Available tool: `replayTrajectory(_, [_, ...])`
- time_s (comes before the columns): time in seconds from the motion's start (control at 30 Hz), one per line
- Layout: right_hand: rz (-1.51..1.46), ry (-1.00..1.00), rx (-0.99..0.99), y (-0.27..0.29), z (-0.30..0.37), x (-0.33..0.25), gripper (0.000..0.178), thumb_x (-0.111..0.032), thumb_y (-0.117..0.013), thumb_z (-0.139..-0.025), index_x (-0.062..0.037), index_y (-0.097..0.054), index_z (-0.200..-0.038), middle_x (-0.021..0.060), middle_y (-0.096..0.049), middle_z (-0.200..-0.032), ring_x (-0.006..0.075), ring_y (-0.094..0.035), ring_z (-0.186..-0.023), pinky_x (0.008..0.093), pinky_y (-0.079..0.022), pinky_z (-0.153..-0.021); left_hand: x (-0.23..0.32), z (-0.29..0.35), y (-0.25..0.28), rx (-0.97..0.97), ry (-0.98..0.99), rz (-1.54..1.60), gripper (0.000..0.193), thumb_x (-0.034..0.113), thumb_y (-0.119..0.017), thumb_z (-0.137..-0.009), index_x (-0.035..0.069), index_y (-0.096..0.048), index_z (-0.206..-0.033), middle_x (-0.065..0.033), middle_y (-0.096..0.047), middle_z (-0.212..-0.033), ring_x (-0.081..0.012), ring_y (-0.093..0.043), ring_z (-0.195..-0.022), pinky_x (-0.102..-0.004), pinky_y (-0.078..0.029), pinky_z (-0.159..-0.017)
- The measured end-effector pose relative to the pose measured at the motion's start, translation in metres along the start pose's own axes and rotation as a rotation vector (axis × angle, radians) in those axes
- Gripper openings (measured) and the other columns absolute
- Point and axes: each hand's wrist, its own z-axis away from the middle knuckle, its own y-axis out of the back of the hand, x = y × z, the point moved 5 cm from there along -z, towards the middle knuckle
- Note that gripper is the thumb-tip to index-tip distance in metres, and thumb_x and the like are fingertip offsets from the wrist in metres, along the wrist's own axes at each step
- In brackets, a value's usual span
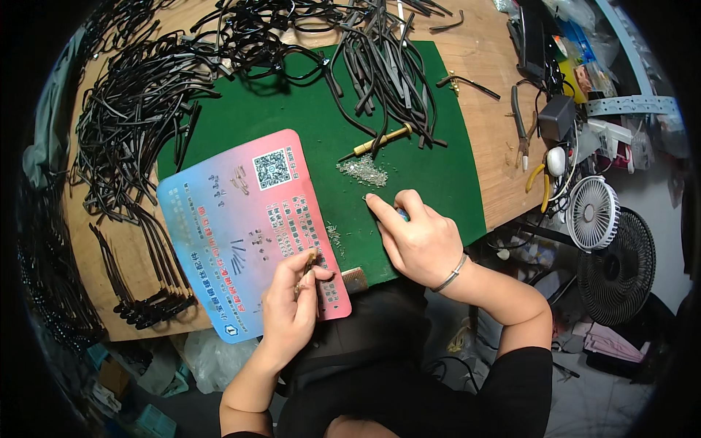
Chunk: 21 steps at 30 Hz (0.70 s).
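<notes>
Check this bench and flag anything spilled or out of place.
Scattered tiny bits lie on the green mat beside the printed mat, apart from the main pile; they look spilled, though that may be deliberate.

My feed puts the right fingers (374, 201) at the green mat (438, 139), tiny pale pieces (363, 171) and a brass-coloured screwdriver (382, 141) beyond; the left fingers (287, 269) pinch a small part (312, 258) above a pink-and-blue pad (204, 244).

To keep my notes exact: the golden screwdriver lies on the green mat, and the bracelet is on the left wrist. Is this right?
Not quite: the head view shows the bracelet on the right wrist. The golden screwdriver does lie on the green mat.
</notes>
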Motion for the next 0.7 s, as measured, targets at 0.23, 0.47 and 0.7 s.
replayTrajectory(0.23, [0.029,-0.002,0.017,-0.0005,0.0013,0.0024,0.046,-0.010,-0.066,-0.070,-0.0111,-0.055,-0.115,0.0087,-0.049,-0.088,0.0200,-0.057,-0.062,0.0295,-0.049,-0.049,0.0001,-0.0017,0.0011,-0.030,0.034,-0.017,0.025,-0.001,-0.041,-0.093,-0.004,-0.046,-0.117,-0.0110,-0.064,-0.094,-0.0088,-0.060,-0.073,-0.0208,-0.047,-0.062])
replayTrajectory(0.47, [0.034,0.010,-0.023,-0.0025,-0.0002,-0.0002,0.048,-0.010,-0.065,-0.069,-0.0128,-0.054,-0.116,0.0084,-0.049,-0.088,0.0212,-0.057,-0.060,0.0320,-0.049,-0.048,0.0041,-0.0009,-0.0014,-0.094,0.223,0.288,0.025,0.002,-0.040,-0.095,-0.004,-0.044,-0.119,-0.0089,-0.063,-0.091,-0.0022,-0.042,-0.050,-0.0166,-0.037,-0.046])
replayTrajectory(0.7, [-0.277,-0.051,-0.228,0.0001,-0.0051,-0.0025,0.031,-0.011,-0.054,-0.083,-0.0116,-0.052,-0.114,0.0138,-0.049,-0.086,0.0331,-0.059,-0.061,0.0403,-0.051,-0.054,0.0005,-0.0021,0.0014,-0.108,0.248,0.273,0.026,0.001,-0.039,-0.095,-0.004,-0.043,-0.120,-0.0101,-0.063,-0.094,-0.0032,-0.046,-0.053,-0.0173,-0.040,-0.050])
